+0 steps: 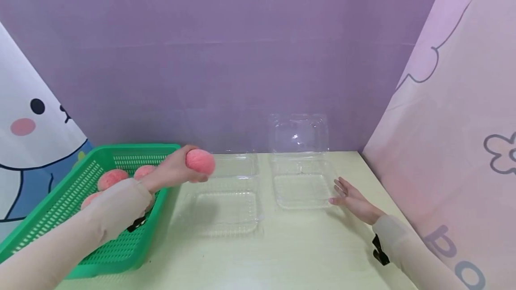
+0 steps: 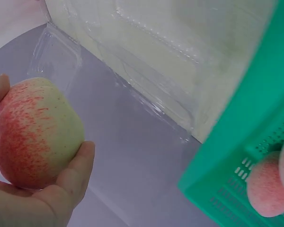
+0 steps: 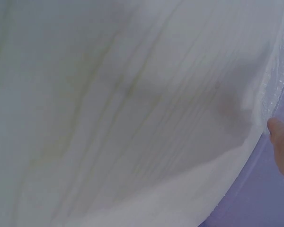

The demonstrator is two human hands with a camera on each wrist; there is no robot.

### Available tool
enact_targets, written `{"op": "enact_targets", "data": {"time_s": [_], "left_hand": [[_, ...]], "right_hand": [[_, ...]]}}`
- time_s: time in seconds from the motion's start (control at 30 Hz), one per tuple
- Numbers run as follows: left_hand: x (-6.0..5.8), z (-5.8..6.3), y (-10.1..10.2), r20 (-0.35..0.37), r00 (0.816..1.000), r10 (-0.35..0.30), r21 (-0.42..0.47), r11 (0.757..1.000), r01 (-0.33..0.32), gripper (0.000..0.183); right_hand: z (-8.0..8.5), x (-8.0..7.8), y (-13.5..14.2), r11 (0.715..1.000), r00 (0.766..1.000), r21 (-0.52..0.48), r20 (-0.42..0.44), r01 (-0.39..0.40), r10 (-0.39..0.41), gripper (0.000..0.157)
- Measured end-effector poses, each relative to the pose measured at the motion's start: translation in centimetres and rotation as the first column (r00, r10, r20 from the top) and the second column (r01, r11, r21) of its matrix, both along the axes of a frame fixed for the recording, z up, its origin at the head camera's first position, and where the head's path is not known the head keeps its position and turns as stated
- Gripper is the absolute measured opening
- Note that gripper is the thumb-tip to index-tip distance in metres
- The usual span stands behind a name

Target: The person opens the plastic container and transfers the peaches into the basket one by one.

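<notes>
My left hand (image 1: pixel 174 169) grips a pink-red peach (image 1: pixel 200 162) in the air, just right of the green basket's far corner. The left wrist view shows the peach (image 2: pixel 38 132) with red streaks and a pale yellow-green side, fingers and thumb around it. Two clear plastic clamshell boxes stand on the table with lids raised or laid back: a left box (image 1: pixel 225 209) and a right box (image 1: pixel 302 189). My right hand (image 1: pixel 356 201) is beside the right box's right edge, fingers loosely extended, holding nothing. Whether its thumb touches the box I cannot tell.
A green plastic basket (image 1: pixel 139 254) with several more peaches (image 1: pixel 113 179) stands at the left, partly hidden by my left forearm. The pale table (image 1: pixel 290 254) meets a purple backdrop (image 1: pixel 242 57) behind the boxes. Printed side panels (image 1: pixel 463 147) border the table.
</notes>
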State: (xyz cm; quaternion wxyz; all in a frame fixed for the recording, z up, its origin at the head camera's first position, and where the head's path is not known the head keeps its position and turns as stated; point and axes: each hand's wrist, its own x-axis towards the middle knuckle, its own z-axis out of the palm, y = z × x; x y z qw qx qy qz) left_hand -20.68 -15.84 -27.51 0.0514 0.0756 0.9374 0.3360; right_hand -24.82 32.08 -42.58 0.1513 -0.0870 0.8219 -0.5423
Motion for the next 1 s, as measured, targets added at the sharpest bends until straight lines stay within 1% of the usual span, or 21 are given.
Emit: {"op": "enact_targets", "data": {"time_s": [0.23,0.27,0.37,0.47,0.57,0.67,0.7,0.8,0.87,0.93,0.97,1.0], "left_hand": [[1.8,-0.3,-2.6,0.001,0.999,0.048,-0.055,0.997,-0.048,0.095],[2.0,-0.3,-2.9,0.003,0.999,0.054,-0.052,0.997,-0.054,0.096],[2.7,-0.6,-4.2,-0.003,0.998,0.058,-0.040,0.998,-0.058,0.093],[3.3,-1.0,-5.4,-0.020,0.998,0.058,-0.048,0.997,-0.059,0.088],[3.9,-1.3,-6.5,-0.033,0.996,0.082,-0.100,0.991,-0.085,0.089],[4.4,-1.7,-7.6,-0.008,0.995,0.101,-0.122,0.987,-0.101,0.088],[4.6,-1.8,-7.9,0.000,0.994,0.105,-0.126,0.986,-0.104,0.084],[5.3,-2.3,-8.9,0.061,0.988,0.140,-0.131,0.983,-0.131,0.082],[5.7,-3.0,-9.5,0.084,0.985,0.151,-0.122,0.983,-0.140,0.075],[6.0,-3.7,-9.9,0.092,0.982,0.166,-0.133,0.979,-0.153,0.075],[6.1,-4.1,-10.1,0.093,0.983,0.159,-0.112,0.983,-0.148,0.066],[6.2,-4.6,-10.2,0.112,0.984,0.139,-0.068,0.989,-0.132,0.053]], "right_hand": [[0.1,-0.1,0.0,1.000,1.000,0.006,0.001,-0.002,0.002,0.095],[0.1,-0.1,0.0,1.000,1.000,0.004,0.002,-0.003,0.003,0.095],[0.1,0.0,-0.1,1.000,1.000,-0.004,0.006,-0.005,0.005,0.096],[0.1,0.0,-0.1,1.000,1.000,0.000,0.005,-0.009,0.009,0.097],[0.2,0.0,0.0,1.000,1.000,0.010,-0.001,-0.012,0.012,0.096],[0.5,-0.1,0.2,1.000,1.000,0.016,-0.005,-0.016,0.016,0.096],[0.5,-0.1,0.3,1.000,1.000,0.018,-0.007,-0.017,0.017,0.096],[0.6,-0.2,0.5,0.999,1.000,0.031,-0.008,-0.019,0.019,0.098],[0.4,-0.1,0.6,0.999,1.000,0.032,-0.005,-0.019,0.019,0.098],[0.3,0.0,0.8,0.999,1.000,0.038,-0.004,-0.020,0.020,0.098],[0.3,0.0,0.9,0.999,1.000,0.039,-0.005,-0.021,0.021,0.098],[0.3,0.1,1.0,0.999,1.000,0.042,-0.006,-0.018,0.018,0.098]]}}
